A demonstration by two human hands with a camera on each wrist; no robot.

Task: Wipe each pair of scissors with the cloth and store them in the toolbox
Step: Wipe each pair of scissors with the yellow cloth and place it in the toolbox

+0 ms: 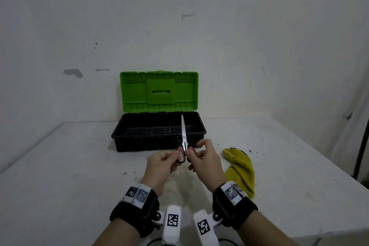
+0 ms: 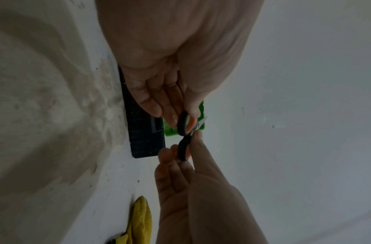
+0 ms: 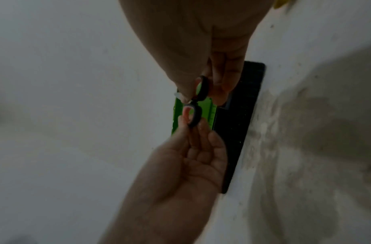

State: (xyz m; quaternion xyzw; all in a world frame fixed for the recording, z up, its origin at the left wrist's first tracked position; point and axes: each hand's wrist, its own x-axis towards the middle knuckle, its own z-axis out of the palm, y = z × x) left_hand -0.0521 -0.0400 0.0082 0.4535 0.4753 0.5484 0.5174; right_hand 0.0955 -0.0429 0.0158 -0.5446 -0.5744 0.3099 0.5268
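Steel-bladed scissors with black-and-red loop handles (image 1: 184,146): held above the white table (image 1: 69,166), blades closed, tips pointing toward the open black toolbox with green lid (image 1: 139,142). Left hand (image 1: 161,164) pinches the left loop; right hand (image 1: 205,158) pinches the right. Crumpled yellow cloth (image 1: 240,170): on table, right of hands.
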